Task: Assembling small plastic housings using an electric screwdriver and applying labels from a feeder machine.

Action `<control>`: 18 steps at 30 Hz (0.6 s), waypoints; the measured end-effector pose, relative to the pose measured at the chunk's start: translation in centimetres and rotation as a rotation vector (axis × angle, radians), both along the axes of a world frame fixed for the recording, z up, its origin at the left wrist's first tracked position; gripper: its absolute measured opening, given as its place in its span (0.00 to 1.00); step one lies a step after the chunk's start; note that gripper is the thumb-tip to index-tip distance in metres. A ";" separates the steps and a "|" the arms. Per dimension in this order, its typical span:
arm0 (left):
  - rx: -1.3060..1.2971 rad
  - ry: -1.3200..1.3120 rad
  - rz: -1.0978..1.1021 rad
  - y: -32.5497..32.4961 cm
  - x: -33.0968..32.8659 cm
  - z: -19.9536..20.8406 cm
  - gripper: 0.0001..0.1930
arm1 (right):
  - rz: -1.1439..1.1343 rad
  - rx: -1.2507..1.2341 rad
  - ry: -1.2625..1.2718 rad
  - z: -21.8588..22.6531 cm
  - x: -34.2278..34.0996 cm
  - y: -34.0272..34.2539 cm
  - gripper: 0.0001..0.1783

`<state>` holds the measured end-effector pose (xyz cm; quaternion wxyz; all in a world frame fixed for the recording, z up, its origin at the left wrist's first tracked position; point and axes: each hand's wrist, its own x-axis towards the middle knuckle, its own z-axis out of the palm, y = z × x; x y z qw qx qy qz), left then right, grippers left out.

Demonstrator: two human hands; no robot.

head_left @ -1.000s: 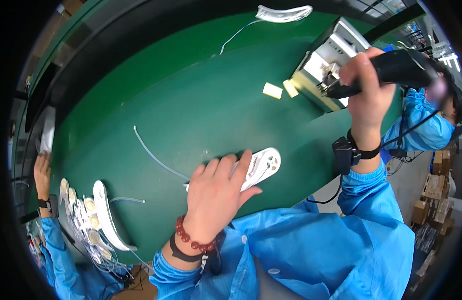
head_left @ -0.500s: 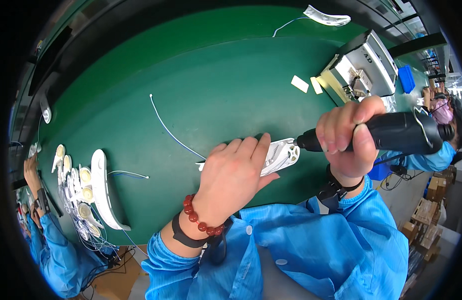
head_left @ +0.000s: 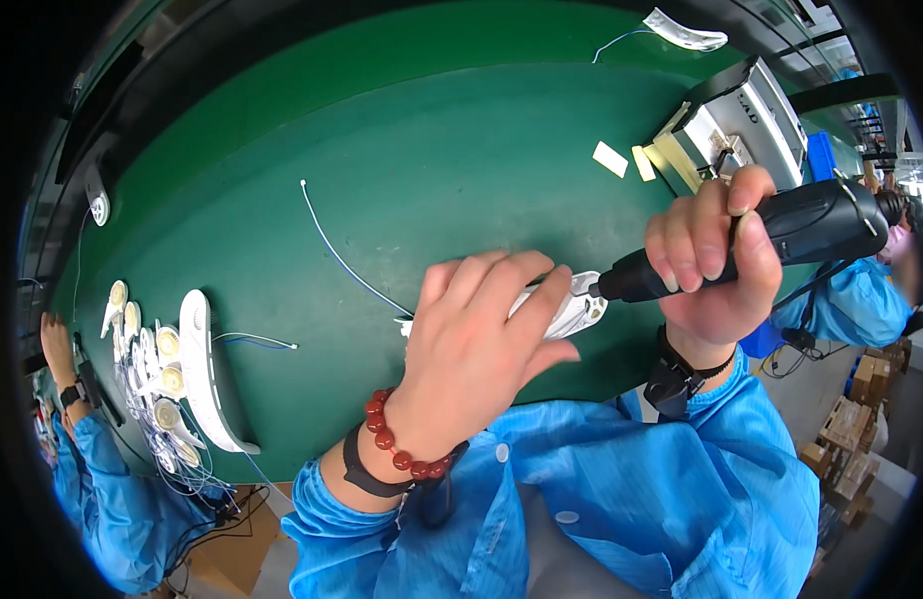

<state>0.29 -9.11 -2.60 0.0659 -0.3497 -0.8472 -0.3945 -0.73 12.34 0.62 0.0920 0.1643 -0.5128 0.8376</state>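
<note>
My left hand (head_left: 471,329) lies over a slim white plastic housing (head_left: 581,317) and presses it to the green table, fingers across its top and thumb along its near side. Only the housing's right end and a bit of its left end show. From that left end a thin white-and-blue cable (head_left: 344,262) curves away to the far left. In my right hand (head_left: 713,255) is a black electric screwdriver (head_left: 821,225), held nearly level. Its narrow bit points left and meets the housing's right end; whether a screw is there I cannot tell.
To the left, a curved white shell (head_left: 196,364) stands beside a pile of white parts with cables (head_left: 147,364). At the far right are a grey-white box device (head_left: 746,120) and pale slips (head_left: 610,160). Another curved white piece (head_left: 686,34) lies farther back. A co-worker's hand (head_left: 56,344) is at far left.
My left fingers have shifted over the housing, and its exposed end is turned a little. The screwdriver's bit has come onto that end, with its body tilted slightly more upward to the right.
</note>
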 end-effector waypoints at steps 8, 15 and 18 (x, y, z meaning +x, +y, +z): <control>0.119 0.011 0.105 0.4 0.2 -1.2 0.13 | 0.104 -0.068 0.077 1.2 -0.2 -1.8 0.09; 0.129 0.010 0.126 0.6 0.5 -1.1 0.10 | 0.097 -0.062 0.097 1.3 -0.1 -2.1 0.10; 0.122 0.004 0.131 0.6 0.6 -1.0 0.09 | 0.077 -0.053 0.094 1.3 0.0 -2.2 0.10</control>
